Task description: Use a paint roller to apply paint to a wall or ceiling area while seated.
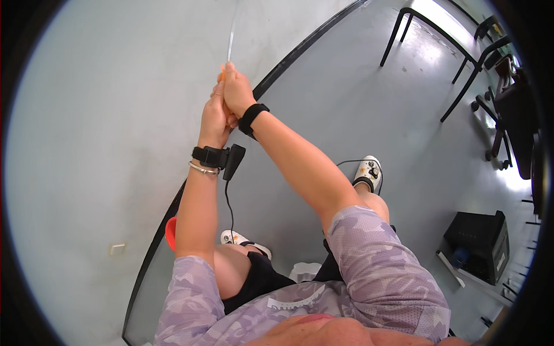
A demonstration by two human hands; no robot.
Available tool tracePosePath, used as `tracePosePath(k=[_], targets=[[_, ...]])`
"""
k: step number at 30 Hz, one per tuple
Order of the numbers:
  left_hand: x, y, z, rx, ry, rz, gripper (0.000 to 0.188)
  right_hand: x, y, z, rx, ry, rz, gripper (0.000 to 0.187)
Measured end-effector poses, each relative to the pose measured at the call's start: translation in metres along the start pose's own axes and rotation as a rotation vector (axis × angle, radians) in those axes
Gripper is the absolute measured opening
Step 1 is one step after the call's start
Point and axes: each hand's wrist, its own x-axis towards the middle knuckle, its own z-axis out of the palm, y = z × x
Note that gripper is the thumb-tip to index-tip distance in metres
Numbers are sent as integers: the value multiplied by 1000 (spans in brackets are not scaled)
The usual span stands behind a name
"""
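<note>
Head: shaft (231, 41) lengthwise away from body

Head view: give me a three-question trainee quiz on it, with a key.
1. True or false: the left hand and right hand are together at one orange handle.
2. Which wrist wears the silver bracelet? A) right B) left C) both
3. Short answer: toward which edge of the picture does the thin shaft run from the handle, and in front of what?

Key: 1. True. 2. B. 3. The top edge, in front of the pale wall.
</note>
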Motion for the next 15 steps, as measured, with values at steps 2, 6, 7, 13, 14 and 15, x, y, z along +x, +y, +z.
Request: tracePosePath(k=[2,6,7,13,14,15], targets=[[2,1,-1,10,31,42,36,4,5,3,23,-35,-96,45],[5,-20,-25,41,80,-186,35,-6,26,0,-27,60,99,46],[7,-31,-36,42,87,-194,35,-9,35,-1,-34,110,273,47],[4,-49,-55,71,101,-473,38,-1,98,-20,-164,46,427,49],[3,-45,-60,75,102,-476,39,1,101,-19,-230,-46,273,49],[1,-39,-66,118,64,-459,38,3,101,-17,-361,-59,210,52]])
